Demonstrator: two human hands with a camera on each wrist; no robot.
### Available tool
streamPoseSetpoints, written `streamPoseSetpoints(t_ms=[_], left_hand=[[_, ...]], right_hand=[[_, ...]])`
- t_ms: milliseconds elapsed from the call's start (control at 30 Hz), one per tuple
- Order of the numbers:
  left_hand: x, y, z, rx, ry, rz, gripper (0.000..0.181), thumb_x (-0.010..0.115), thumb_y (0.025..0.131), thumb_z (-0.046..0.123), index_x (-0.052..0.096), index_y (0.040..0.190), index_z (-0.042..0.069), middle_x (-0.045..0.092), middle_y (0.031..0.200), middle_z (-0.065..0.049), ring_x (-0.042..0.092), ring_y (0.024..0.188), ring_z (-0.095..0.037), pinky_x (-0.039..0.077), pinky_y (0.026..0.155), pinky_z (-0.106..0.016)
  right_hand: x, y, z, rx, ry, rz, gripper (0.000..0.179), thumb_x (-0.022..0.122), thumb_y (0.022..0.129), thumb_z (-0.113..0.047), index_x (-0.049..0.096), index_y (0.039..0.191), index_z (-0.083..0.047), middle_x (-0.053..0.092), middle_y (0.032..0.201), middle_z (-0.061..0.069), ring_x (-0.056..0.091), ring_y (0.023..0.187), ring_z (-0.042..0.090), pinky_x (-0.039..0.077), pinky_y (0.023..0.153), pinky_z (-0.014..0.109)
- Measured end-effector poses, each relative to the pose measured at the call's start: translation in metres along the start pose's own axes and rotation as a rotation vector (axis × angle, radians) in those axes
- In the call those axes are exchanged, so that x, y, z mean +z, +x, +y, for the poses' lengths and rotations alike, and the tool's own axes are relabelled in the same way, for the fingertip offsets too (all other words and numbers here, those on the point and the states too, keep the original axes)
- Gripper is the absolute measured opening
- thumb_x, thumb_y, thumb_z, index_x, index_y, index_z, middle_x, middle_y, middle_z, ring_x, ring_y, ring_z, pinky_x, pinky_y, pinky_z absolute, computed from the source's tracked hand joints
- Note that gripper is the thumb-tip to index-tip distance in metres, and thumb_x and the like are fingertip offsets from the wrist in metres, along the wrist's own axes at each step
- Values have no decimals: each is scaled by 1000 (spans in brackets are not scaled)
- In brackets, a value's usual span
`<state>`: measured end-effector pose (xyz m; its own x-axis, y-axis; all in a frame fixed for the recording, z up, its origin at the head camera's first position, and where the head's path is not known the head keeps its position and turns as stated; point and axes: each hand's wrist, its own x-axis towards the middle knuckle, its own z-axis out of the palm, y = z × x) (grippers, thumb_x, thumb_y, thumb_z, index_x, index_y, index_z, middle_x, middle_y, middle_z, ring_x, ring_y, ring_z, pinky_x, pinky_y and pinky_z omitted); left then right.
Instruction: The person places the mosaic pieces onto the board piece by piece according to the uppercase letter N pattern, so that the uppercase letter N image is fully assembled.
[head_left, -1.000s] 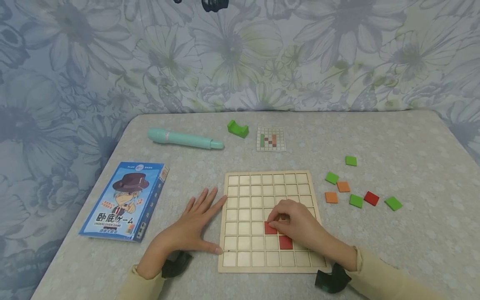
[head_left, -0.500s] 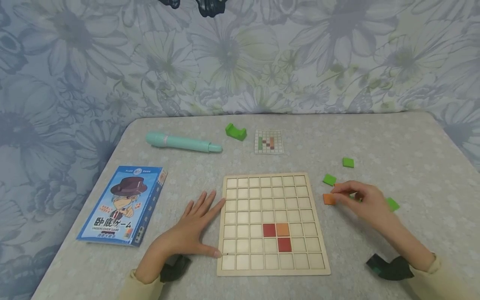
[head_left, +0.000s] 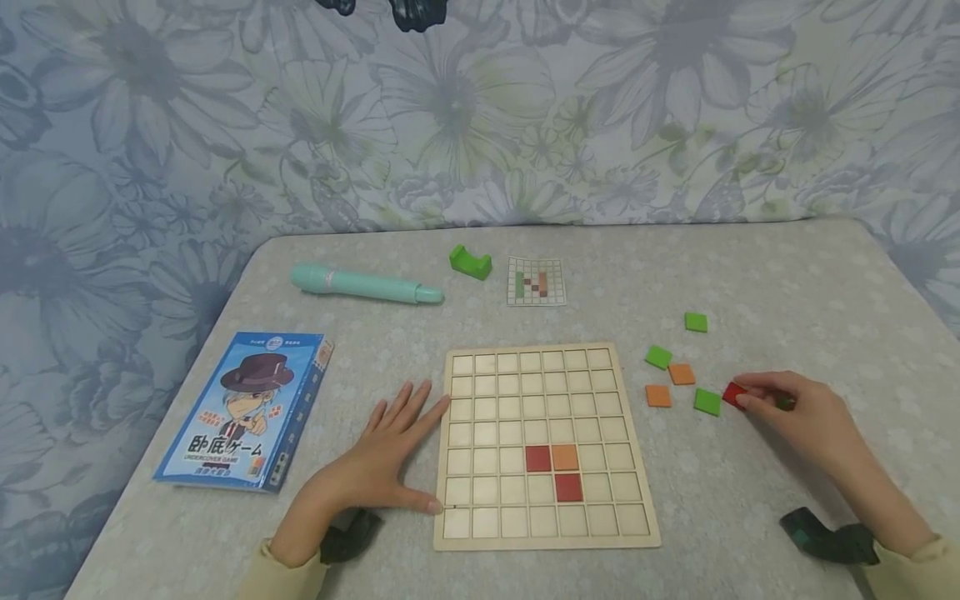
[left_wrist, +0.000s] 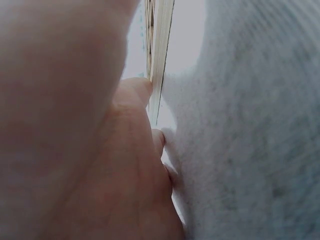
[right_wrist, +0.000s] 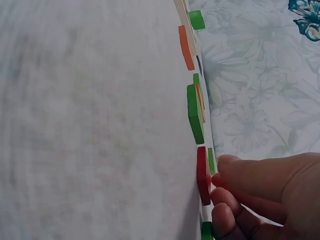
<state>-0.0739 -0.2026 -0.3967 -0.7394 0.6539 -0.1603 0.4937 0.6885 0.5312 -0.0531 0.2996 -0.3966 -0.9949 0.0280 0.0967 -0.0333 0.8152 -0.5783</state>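
In the head view, my left hand [head_left: 382, 458] lies spread on the table with its index fingertip and thumb tip against the left edge of a wooden grid board [head_left: 487, 542]. On the board sit two red square tiles, one upper left [head_left: 537, 458] and one lower right [head_left: 568, 487], and an orange tile [head_left: 565, 457] beside the upper one. To the right, my right hand [head_left: 810, 417] pinches another red tile [head_left: 732, 395] at the table surface. Its thumb and fingers cover the tile's right side. A green tile behind that hand is mostly hidden.
Near the right hand lie loose green tiles [head_left: 707, 402] and orange tiles [head_left: 658, 396]. A small pattern card [head_left: 536, 282], a green holder [head_left: 471, 262] and a turquoise pen-like stick [head_left: 367, 285] lie at the back. A blue game box [head_left: 240, 408] is at left.
My right hand has left the board, where an orange tile now shows beside the red one, and moved right past the orange tiles to the loose red tile. The left hand stays put.
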Motion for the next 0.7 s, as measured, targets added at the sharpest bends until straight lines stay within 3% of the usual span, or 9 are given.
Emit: streamPoseSetpoints(t_ms=[133, 300, 700], left_hand=[[0, -1, 0, 5, 0, 8, 118, 75, 64, 62, 13, 152, 13, -2, 155, -15, -9, 138, -35, -3, 102, -60], [0, -1, -1, -6, 13, 1, 119, 73, 64, 65, 11, 152, 15, -4, 155, -13, -10, 138, -32, -4, 103, -58], [1, -1, -3, 8, 7, 10, 117, 73, 65, 64, 11, 152, 15, -4, 155, -14, -10, 138, -34, -3, 102, -60]], right_hand=[[2, 0, -1, -33, -25, 22, 27, 73, 82, -15, 69, 104, 1, 59, 77, 1, 45, 64, 5, 35, 53, 23], [5, 0, 0, -69, -53, 57, 24, 75, 78, -8, 70, 100, -1, 55, 77, 2, 43, 64, 8, 34, 53, 24], [10, 0, -4, -47, -68, 70, 28, 76, 76, -2, 67, 102, 2, 56, 81, 8, 47, 70, 19, 36, 56, 28]])
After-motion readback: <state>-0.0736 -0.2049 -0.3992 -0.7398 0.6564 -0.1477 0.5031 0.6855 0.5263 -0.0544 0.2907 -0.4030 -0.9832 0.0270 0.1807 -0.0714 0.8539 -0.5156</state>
